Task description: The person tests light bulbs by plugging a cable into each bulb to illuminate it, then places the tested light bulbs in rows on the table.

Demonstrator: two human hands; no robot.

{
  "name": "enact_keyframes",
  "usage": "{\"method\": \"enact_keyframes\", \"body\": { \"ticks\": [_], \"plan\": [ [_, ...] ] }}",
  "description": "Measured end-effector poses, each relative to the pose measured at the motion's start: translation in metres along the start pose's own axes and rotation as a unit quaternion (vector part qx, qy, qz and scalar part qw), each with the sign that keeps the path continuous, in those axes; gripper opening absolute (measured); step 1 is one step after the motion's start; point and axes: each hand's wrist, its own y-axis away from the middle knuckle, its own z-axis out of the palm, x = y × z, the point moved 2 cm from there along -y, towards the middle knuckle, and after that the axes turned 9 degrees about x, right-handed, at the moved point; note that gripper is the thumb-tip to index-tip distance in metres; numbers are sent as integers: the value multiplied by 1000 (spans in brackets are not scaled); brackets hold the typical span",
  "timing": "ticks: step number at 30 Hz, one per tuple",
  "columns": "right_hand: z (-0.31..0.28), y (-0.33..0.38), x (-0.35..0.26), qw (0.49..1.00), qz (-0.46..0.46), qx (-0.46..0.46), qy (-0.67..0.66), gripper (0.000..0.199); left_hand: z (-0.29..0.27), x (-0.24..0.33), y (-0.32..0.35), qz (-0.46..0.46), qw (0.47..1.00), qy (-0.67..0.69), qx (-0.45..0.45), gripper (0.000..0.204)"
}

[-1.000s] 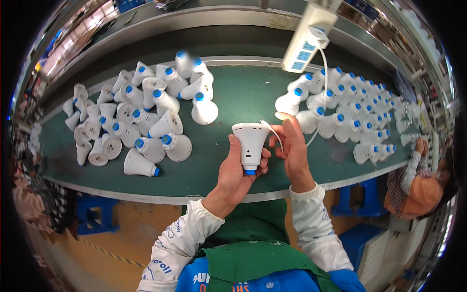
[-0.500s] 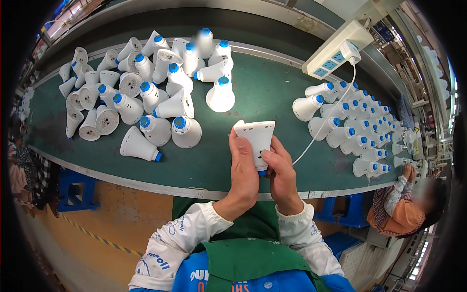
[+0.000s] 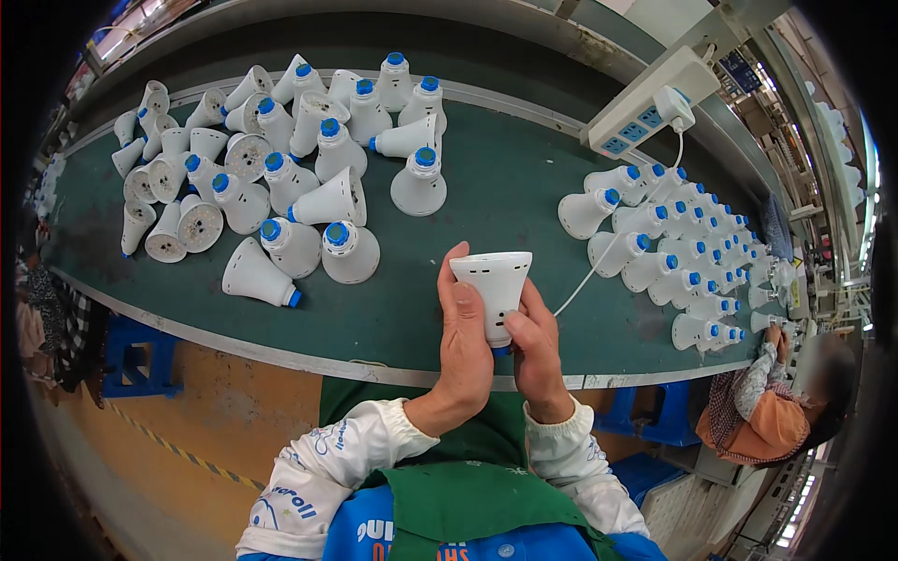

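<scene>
My two hands hold a white, flared, plastic-looking housing (image 3: 497, 278) between them over the near edge of the green, flat worktable (image 3: 510, 178), its wide end away from me and its blue-capped narrow end toward me. My left hand (image 3: 465, 348) clasps its left side; my right hand (image 3: 540, 363) clasps the other, thumb beside the small dark openings. A thin white cable runs from the off-white, blue-socketed power strip (image 3: 645, 105) toward my right hand (whether it meets the housing, I cannot tell). Similar blue-capped white housings (image 3: 352, 257) lie and stand at left; others (image 3: 647, 273) crowd together at right.
</scene>
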Motion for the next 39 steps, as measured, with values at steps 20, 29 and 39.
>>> {"method": "enact_keyframes", "body": {
  "ticks": [20,29,39],
  "plan": [
    [-58,14,9,987,-10,160,26,41,72,33,-138,339,737,-563,-158,68],
    [-85,24,8,991,-23,135,-4,25,162,-11,-177,406,576,-667,-243,55],
    [-92,10,-9,997,55,14,49,18,27,119,-123,329,515,-789,-67,37]
  ]
}}
